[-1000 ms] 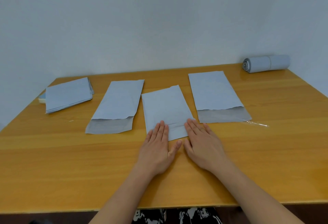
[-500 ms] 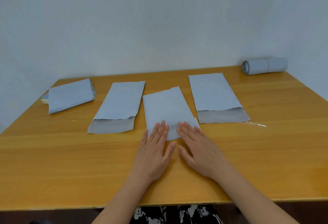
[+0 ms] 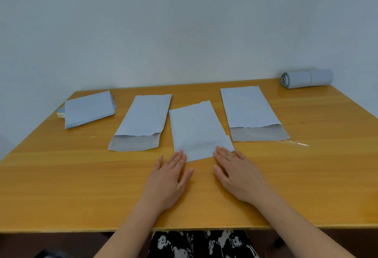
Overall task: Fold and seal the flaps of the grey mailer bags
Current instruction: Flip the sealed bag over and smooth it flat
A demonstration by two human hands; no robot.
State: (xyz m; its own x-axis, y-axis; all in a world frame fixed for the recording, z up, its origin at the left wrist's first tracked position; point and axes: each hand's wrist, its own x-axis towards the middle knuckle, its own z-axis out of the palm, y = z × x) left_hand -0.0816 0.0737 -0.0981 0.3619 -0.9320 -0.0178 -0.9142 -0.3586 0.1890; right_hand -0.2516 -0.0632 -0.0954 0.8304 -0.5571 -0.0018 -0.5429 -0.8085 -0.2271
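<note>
**Two open bags waited, one on each side**

Both hands lay flat on the tabletop, fingers straight, holding nothing. The left hand was nearer the left bag, the right hand nearer the right bag. Their open flaps pointed toward the person. The middle bag looked folded.

**Pale grey on honey wood**

The tabletop is honey-yellow wood with faint lengthwise grain. The three mailers laid out on it, left, middle and right, are pale blue-grey. The open flaps of the left and right ones are a darker, duller grey. The stack and the roll share the pale blue-grey. The wall is off-white with a bluish cast. The clothing at the bottom edge bears a black-and-white print.
</note>
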